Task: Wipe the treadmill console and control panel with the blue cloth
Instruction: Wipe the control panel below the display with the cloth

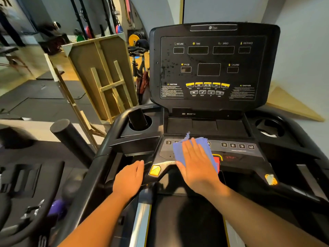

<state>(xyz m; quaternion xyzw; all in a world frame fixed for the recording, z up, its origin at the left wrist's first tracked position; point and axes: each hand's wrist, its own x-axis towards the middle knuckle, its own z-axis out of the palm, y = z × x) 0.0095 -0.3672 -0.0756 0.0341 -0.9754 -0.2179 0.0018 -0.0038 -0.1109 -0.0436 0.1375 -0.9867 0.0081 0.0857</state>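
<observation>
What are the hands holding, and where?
Nothing is gripped. The right hand presses flat on the middle of the blue cloth; the left hand rests on the treadmill's handlebar.

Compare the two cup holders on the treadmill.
The left cup holder has a dark phone standing tilted in it; the right cup holder has no phone, only something pale at its bottom. The left one lies nearer the cloth than the right one. Both are round black recesses flanking the console.
</observation>
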